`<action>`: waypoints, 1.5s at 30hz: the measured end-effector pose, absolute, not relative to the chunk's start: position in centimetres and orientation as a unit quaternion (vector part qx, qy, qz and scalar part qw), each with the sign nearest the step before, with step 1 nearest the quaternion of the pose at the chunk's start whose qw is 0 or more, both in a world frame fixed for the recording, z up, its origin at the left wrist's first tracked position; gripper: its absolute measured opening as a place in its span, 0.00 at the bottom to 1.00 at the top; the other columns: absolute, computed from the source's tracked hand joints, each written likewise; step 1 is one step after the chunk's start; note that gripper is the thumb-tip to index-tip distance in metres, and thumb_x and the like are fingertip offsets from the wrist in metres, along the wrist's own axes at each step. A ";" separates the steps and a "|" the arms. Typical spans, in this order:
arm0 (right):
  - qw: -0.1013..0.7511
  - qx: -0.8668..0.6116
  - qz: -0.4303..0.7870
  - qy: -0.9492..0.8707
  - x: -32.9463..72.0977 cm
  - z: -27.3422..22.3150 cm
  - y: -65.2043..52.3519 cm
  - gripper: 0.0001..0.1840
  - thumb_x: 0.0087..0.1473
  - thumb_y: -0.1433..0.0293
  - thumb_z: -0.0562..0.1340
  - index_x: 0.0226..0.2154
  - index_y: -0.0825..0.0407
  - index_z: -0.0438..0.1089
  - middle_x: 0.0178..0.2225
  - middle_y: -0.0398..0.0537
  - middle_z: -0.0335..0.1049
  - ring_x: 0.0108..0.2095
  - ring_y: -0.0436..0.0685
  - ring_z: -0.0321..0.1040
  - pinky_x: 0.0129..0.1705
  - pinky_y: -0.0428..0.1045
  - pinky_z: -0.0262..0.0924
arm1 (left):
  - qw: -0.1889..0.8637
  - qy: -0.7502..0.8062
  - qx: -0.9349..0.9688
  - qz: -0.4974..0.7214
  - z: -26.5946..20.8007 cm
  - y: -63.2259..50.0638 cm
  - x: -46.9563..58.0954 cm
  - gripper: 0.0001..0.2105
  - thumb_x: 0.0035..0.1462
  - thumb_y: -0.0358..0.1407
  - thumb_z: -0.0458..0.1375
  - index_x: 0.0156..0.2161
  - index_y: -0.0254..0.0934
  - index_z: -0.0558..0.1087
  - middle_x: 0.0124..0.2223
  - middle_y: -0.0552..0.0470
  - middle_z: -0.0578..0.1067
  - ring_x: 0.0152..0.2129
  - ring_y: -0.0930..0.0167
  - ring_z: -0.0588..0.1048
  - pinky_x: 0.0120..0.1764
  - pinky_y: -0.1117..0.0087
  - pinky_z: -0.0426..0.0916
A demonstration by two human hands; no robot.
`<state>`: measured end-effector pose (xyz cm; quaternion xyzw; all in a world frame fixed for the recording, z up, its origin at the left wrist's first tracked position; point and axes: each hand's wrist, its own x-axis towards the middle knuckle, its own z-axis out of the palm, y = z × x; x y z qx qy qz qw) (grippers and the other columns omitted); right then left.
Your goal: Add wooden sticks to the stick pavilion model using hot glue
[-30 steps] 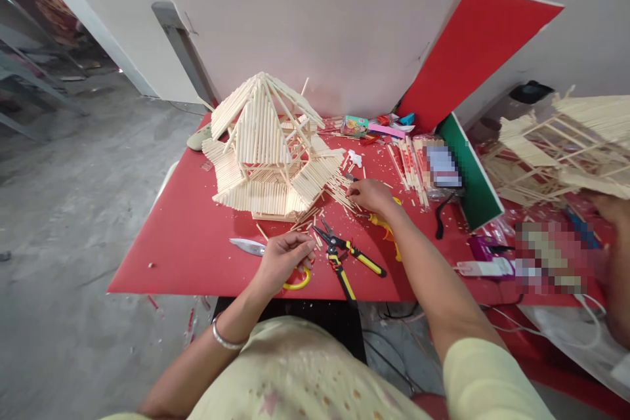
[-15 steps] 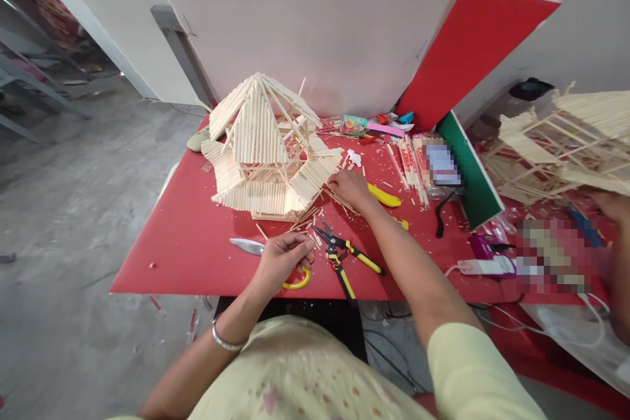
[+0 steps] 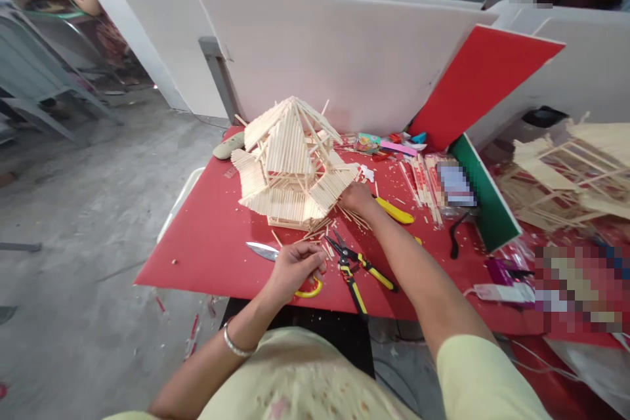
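A model pavilion point(image 3: 288, 151) of pale round sticks, with a peaked upper roof and a wider lower roof, stands on the red tabletop point(image 3: 197, 243). At its right lower eave is my right hand point(image 3: 358, 200), fingertips hidden by the roof edge, above loose cut sticks point(image 3: 354, 218). My left hand point(image 3: 298, 269) hovers near the front edge, thumb and fingers pressed together; I cannot make out anything between them. Under it lie scissors with yellow handles point(image 3: 311, 289), the blade pointing left. Just right of that hand rest black-and-yellow pliers point(image 3: 350, 262), handles spread.
A yellow-handled tool point(image 3: 394, 210) lies right of my right hand. Bundled sticks point(image 3: 427, 187) and a phone point(image 3: 457, 184) are beside a green board point(image 3: 492, 197). White panels point(image 3: 335, 59) stand behind. Another stick model point(image 3: 581, 164) is at far right.
The view has tilted up, and the scene sits lower and farther right. My right hand has gone slightly farther under the eave. My left hand keeps its closed pose.
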<state>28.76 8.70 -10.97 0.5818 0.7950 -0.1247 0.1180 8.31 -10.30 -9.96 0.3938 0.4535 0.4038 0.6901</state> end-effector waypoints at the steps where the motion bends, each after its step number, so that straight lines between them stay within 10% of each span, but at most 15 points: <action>1: 0.101 0.593 -0.124 0.789 28.8 -10.7 8.5 0.20 0.61 0.60 0.60 0.52 0.51 0.66 0.53 0.52 0.66 0.49 0.57 0.68 0.50 0.58 0.66 | 0.690 0.450 0.396 0.405 -9.7 -10.4 8.2 0.16 0.50 0.46 0.66 0.32 0.32 0.76 0.26 0.49 0.77 0.17 0.76 0.71 0.21 0.76 0.66; 8: -0.079 0.620 -0.176 0.761 30.6 -7.6 1.9 0.21 0.64 0.58 0.52 0.43 0.54 0.72 0.34 0.46 0.75 0.36 0.54 0.72 0.39 0.49 0.65 | 0.674 0.433 0.410 0.435 -8.1 -10.5 7.5 0.15 0.51 0.45 0.66 0.31 0.31 0.76 0.25 0.48 0.77 0.17 0.77 0.70 0.22 0.76 0.65; 20: -0.381 0.515 -0.332 0.692 26.0 -3.5 -10.1 0.15 0.59 0.57 0.59 0.33 0.49 0.75 0.33 0.44 0.74 0.33 0.52 0.69 0.35 0.47 0.62 | 0.727 0.376 0.376 0.435 -6.2 -10.6 8.3 0.17 0.52 0.47 0.65 0.31 0.32 0.77 0.26 0.49 0.77 0.17 0.75 0.72 0.19 0.76 0.66; 37: -0.396 0.543 -0.298 0.678 26.7 -6.9 -11.2 0.17 0.63 0.58 0.54 0.46 0.44 0.74 0.44 0.46 0.76 0.44 0.56 0.71 0.47 0.52 0.65 | 0.741 0.372 0.367 0.422 -7.9 -10.2 8.7 0.15 0.52 0.44 0.66 0.34 0.33 0.74 0.26 0.52 0.75 0.18 0.76 0.73 0.19 0.79 0.64; 45: -0.094 0.810 0.013 0.579 35.7 -12.1 -13.4 0.26 0.57 0.63 0.53 0.56 0.54 0.65 0.50 0.64 0.69 0.53 0.68 0.64 0.55 0.59 0.58 | 0.738 0.378 0.313 0.463 -7.4 -9.9 8.2 0.14 0.50 0.41 0.68 0.34 0.32 0.74 0.27 0.53 0.75 0.17 0.78 0.72 0.18 0.80 0.66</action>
